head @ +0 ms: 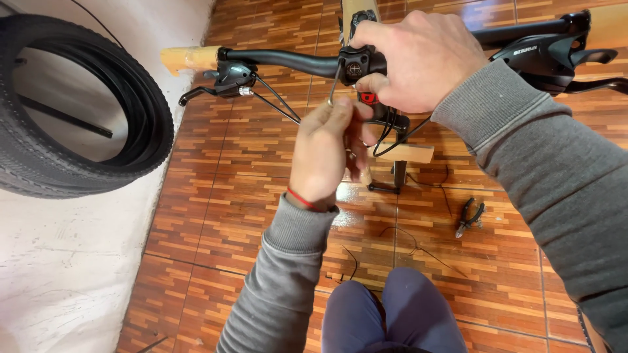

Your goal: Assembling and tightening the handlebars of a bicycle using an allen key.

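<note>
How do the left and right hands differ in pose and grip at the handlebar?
The left hand sits below the black handlebar, fingers pinching a thin metal hex key that points up at the stem clamp. The right hand is higher, wrapped over the clamp itself. Only the left hand's wrist carries a red string band. Both hands emerge from grey sleeves.

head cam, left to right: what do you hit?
Tyre on the wall → left brake lever and shifter → left hand with the hex key → right hand on the stem → pliers on the floor → right shifter.
</note>
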